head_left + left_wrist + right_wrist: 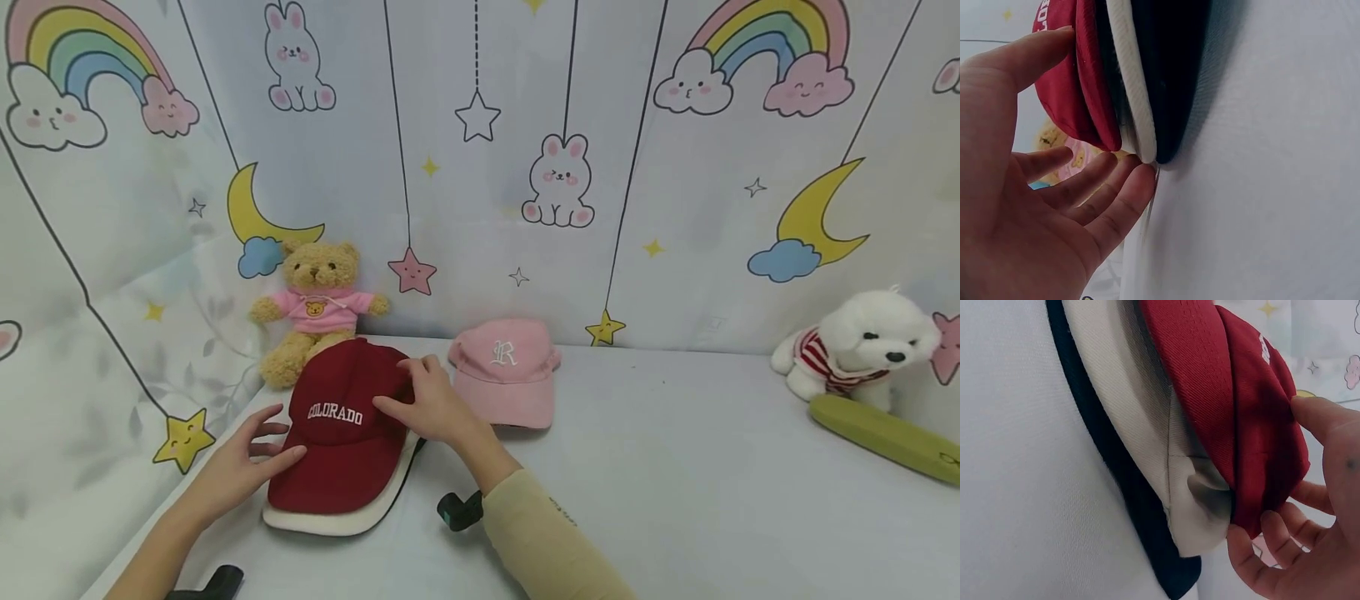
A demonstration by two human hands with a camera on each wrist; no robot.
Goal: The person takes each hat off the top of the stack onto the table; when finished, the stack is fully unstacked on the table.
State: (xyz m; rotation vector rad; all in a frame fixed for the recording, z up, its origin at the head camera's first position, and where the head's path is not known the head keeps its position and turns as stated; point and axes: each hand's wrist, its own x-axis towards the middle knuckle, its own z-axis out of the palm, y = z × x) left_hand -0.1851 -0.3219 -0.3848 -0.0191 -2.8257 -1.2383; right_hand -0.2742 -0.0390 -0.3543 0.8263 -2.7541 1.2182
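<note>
A dark red baseball cap [341, 417] lettered COLORADO lies on top of a cream cap [1122, 412]. Beneath these shows a dark navy cap [1141, 525], the lowest of the stack. My right hand [435, 400] holds the red cap at one side of its crown, thumb on the front and fingers curled at the lower edge. At the opposite side, my left hand [232, 467] has its fingers spread and loosely bent beside the brims. In the left wrist view, its thumb [1041, 53] appears to touch the red cap, while the other fingers lie near the brim edges.
A pink cap [504, 375] sits right of the stack, near the backdrop. Behind the stack is a teddy bear [318, 304] in a pink top. At the far right are a white plush dog [873, 333] and a long green object [885, 437] on the white table [675, 500].
</note>
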